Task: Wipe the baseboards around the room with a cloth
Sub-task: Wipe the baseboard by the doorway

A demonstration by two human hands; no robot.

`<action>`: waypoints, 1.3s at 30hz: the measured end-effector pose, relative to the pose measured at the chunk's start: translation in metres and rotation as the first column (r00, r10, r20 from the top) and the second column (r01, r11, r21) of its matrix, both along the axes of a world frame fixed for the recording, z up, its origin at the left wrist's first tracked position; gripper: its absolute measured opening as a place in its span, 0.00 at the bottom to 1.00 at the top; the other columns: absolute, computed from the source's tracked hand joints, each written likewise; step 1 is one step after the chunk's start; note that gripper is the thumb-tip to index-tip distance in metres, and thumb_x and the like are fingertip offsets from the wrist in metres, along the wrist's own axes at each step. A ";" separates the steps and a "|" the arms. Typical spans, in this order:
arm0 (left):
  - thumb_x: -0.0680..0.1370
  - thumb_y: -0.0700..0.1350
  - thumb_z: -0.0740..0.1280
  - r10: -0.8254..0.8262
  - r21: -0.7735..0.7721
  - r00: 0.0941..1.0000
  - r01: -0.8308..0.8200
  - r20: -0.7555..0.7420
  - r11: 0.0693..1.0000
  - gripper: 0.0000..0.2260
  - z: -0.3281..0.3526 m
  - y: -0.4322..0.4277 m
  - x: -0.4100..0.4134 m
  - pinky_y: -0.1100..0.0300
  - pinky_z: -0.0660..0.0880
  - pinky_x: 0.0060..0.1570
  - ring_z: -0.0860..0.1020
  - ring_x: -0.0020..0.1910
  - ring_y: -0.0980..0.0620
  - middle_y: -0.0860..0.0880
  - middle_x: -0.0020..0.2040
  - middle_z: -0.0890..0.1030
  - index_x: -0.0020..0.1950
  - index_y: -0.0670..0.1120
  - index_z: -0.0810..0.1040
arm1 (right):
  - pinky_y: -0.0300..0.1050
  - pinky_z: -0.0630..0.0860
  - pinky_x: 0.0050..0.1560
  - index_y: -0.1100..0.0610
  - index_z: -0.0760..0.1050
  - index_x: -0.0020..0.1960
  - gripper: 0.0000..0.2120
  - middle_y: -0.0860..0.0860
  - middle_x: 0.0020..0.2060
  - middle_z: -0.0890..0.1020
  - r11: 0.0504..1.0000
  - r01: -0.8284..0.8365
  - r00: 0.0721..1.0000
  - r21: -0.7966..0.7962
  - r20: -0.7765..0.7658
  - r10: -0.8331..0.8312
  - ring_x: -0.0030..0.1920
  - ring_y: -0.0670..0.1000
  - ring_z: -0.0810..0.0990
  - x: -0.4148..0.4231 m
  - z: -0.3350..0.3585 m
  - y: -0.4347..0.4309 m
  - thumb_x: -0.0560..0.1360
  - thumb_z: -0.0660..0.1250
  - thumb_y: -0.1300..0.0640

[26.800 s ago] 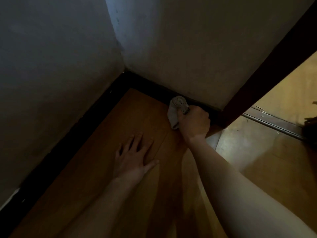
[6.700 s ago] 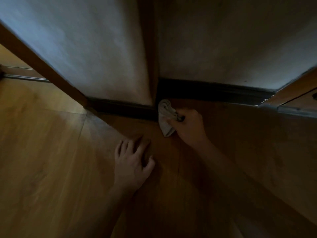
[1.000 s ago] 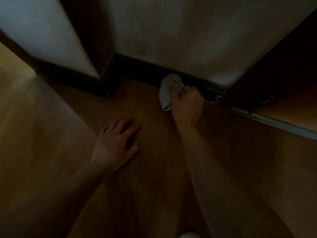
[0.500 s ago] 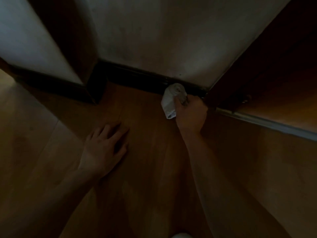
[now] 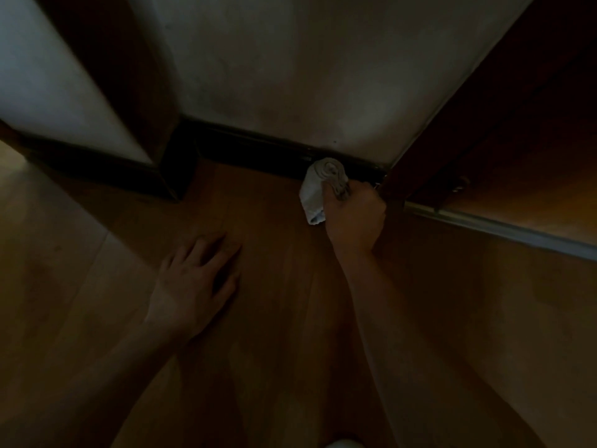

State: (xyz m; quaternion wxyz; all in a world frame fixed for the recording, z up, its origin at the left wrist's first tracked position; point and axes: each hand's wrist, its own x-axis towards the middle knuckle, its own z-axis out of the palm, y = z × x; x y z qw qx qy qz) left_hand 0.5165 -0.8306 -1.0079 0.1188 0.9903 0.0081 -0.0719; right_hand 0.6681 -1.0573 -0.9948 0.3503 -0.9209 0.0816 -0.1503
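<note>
The room is dim. A pale plastered wall [image 5: 290, 76] fills the far side, with a fainter light patch toward its right. A dark baseboard [image 5: 252, 150] runs along its foot. At far left a wall corner [image 5: 64, 92] juts out, its left face brighter. A wooden plank floor [image 5: 290, 334] covers the near side. At right stands a dark wooden door frame [image 5: 478, 108], with a metal threshold strip [image 5: 500, 226] at its foot.

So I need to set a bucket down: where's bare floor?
Bare floor lies left of the left hand, up to the wall corner. More lies right of the right arm, below the rail. It is tight where the right hand holds the cloth against the baseboard.
</note>
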 end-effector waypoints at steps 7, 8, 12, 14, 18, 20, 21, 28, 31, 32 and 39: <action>0.79 0.65 0.50 0.004 -0.012 0.999 -0.005 -0.035 1.000 0.28 -0.003 -0.005 -0.003 0.39 0.67 0.68 0.65 0.74 0.42 0.49 0.76 0.66 0.78 0.58 0.66 | 0.45 0.72 0.31 0.60 0.77 0.37 0.16 0.57 0.36 0.78 0.996 -0.065 0.996 0.064 -0.051 0.068 0.35 0.54 0.78 0.004 0.005 0.040 0.76 0.69 0.48; 0.79 0.65 0.50 0.006 -0.012 0.999 -0.007 -0.040 1.000 0.28 -0.004 -0.005 -0.003 0.40 0.66 0.69 0.65 0.74 0.42 0.49 0.76 0.65 0.78 0.59 0.65 | 0.45 0.73 0.32 0.60 0.77 0.38 0.16 0.56 0.38 0.79 0.995 -0.080 0.994 0.063 -0.068 0.084 0.37 0.54 0.79 0.004 0.006 0.049 0.76 0.69 0.48; 0.79 0.65 0.50 0.010 -0.021 0.999 -0.011 -0.047 1.000 0.27 -0.005 -0.004 -0.003 0.41 0.66 0.69 0.65 0.74 0.43 0.50 0.76 0.65 0.78 0.60 0.64 | 0.47 0.76 0.35 0.59 0.79 0.42 0.15 0.55 0.41 0.79 0.992 -0.110 0.990 0.065 -0.086 0.115 0.40 0.54 0.80 0.003 0.008 0.071 0.76 0.68 0.47; 0.79 0.65 0.50 0.012 -0.023 0.999 -0.014 -0.053 1.000 0.27 -0.004 -0.004 -0.003 0.41 0.65 0.70 0.64 0.75 0.44 0.50 0.77 0.64 0.78 0.60 0.64 | 0.45 0.74 0.33 0.59 0.79 0.40 0.15 0.55 0.40 0.79 0.996 -0.067 0.995 0.061 -0.073 0.071 0.39 0.54 0.80 0.001 0.007 0.071 0.76 0.68 0.47; 0.79 0.66 0.49 0.009 0.030 0.998 -0.007 -0.054 1.000 0.26 -0.005 -0.006 -0.003 0.42 0.63 0.70 0.62 0.75 0.44 0.50 0.77 0.62 0.77 0.64 0.61 | 0.45 0.72 0.33 0.59 0.78 0.42 0.14 0.55 0.42 0.78 0.998 -0.027 0.997 0.061 -0.076 0.031 0.40 0.54 0.79 -0.002 0.005 0.076 0.76 0.68 0.48; 0.79 0.66 0.48 0.009 0.028 0.998 -0.008 -0.056 1.000 0.26 -0.005 -0.007 -0.002 0.42 0.62 0.71 0.62 0.76 0.44 0.50 0.78 0.62 0.77 0.64 0.60 | 0.49 0.77 0.35 0.59 0.79 0.43 0.14 0.55 0.42 0.79 0.994 -0.072 0.993 0.077 -0.089 0.079 0.41 0.55 0.80 -0.001 0.008 0.086 0.76 0.68 0.47; 0.79 0.67 0.48 0.007 0.024 0.998 -0.006 -0.056 1.000 0.27 -0.004 -0.008 -0.001 0.41 0.61 0.71 0.61 0.77 0.44 0.50 0.78 0.61 0.77 0.65 0.60 | 0.51 0.78 0.36 0.58 0.79 0.43 0.14 0.55 0.43 0.79 0.994 -0.080 0.991 0.079 -0.097 0.087 0.41 0.55 0.80 0.000 0.009 0.088 0.76 0.68 0.47; 0.78 0.68 0.48 0.005 0.030 0.999 -0.003 -0.051 1.000 0.29 0.002 -0.017 0.006 0.38 0.59 0.72 0.59 0.77 0.43 0.48 0.79 0.61 0.77 0.63 0.63 | 0.38 0.58 0.27 0.59 0.77 0.37 0.17 0.57 0.36 0.80 0.997 0.073 0.995 0.015 -0.076 -0.072 0.36 0.53 0.78 -0.005 0.007 0.007 0.76 0.69 0.48; 0.78 0.67 0.49 -0.035 0.003 0.999 0.036 -0.040 0.999 0.29 0.001 -0.024 0.009 0.38 0.58 0.72 0.61 0.77 0.43 0.48 0.79 0.62 0.77 0.61 0.64 | 0.40 0.66 0.34 0.61 0.78 0.41 0.17 0.58 0.41 0.81 0.984 0.180 0.982 -0.001 -0.065 -0.180 0.40 0.54 0.80 -0.011 0.009 -0.022 0.76 0.69 0.46; 0.78 0.67 0.49 -0.048 0.000 0.998 0.048 -0.036 0.999 0.29 0.001 -0.027 0.010 0.38 0.57 0.73 0.61 0.77 0.43 0.48 0.79 0.62 0.78 0.61 0.64 | 0.42 0.68 0.37 0.61 0.79 0.43 0.17 0.59 0.43 0.82 0.977 0.213 0.975 -0.008 -0.059 -0.213 0.43 0.57 0.81 -0.012 0.008 -0.029 0.76 0.69 0.46; 0.79 0.65 0.52 -0.064 -0.009 0.998 0.064 0.004 0.998 0.27 -0.002 -0.033 0.012 0.37 0.61 0.71 0.65 0.75 0.42 0.47 0.78 0.66 0.76 0.60 0.67 | 0.43 0.66 0.41 0.63 0.78 0.52 0.16 0.60 0.52 0.80 0.959 0.281 0.959 -0.030 -0.021 -0.281 0.51 0.59 0.79 -0.018 0.008 -0.042 0.78 0.67 0.48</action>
